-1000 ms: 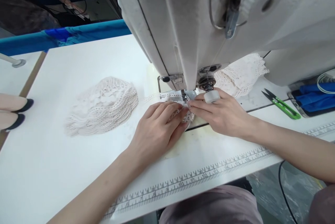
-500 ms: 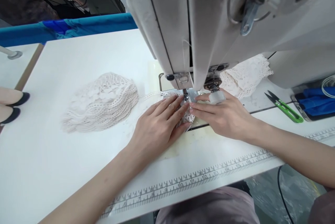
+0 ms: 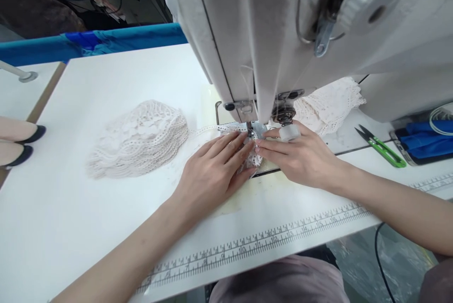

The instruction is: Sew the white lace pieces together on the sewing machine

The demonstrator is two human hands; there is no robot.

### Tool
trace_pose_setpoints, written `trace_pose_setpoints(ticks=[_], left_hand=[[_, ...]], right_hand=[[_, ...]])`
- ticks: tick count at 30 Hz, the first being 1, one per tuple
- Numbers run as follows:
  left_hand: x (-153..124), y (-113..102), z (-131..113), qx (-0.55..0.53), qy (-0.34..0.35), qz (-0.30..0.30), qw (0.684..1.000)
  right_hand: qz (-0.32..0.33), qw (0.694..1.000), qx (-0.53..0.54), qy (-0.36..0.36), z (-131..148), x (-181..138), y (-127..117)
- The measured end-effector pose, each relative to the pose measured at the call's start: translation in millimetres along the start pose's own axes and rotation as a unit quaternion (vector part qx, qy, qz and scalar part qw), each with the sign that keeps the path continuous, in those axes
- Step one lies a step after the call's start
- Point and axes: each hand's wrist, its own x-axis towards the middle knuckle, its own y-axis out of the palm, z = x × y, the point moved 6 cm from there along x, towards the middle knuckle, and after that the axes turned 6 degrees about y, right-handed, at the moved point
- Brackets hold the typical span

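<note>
A strip of white eyelet lace (image 3: 255, 157) lies under the presser foot of the sewing machine (image 3: 226, 43). My left hand (image 3: 212, 164) rests flat on the lace just left of the needle, fingers stretched out. From the right, my right hand (image 3: 300, 154) reaches in with its fingertips on the lace beside the foot; its fingers are extended too. Part of the lace is hidden beneath both hands. To the left, a pile of folded lace (image 3: 141, 140) joins the worked strip by a thin trailing edge. More white lace (image 3: 327, 105) lies behind the right hand.
Green-handled scissors (image 3: 382, 147) lie on the table at the right, beside a tray (image 3: 410, 152) with blue cloth. A printed ruler (image 3: 244, 248) runs along the front edge. Two black-tipped, pale rounded objects (image 3: 21, 140) stick in from the left. A blue cloth edge (image 3: 141, 36) borders the back.
The view has shifted slightly, so the machine head and the scissors appear a little further left. Both hands keep nearly the same place on the lace.
</note>
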Motion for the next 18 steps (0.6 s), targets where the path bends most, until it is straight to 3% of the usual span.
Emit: trace_pose_setpoints(ticks=[5,9,13,18], left_hand=[[-2.3,-17.2,-15.3,0.054,0.124,-0.032,0.99],[-4.9,-23.0,-25.3,0.105,0.151,-0.043,0.982],[-6.7,-24.5,-24.2,0.064,0.089,-0.051,0.993],[-6.8,-26.5,-14.7,-0.036,-0.05,-0.028,0.998]], right_hand=[[-0.016,0.999,0.032,0.003,-2.1,-1.1,4.3],[-0.011,0.999,0.047,0.019,-4.6,0.0,8.6],[-0.014,0.999,0.048,0.012,-1.1,2.8,7.4],[-0.059,0.997,0.041,0.013,0.1,6.5,5.9]])
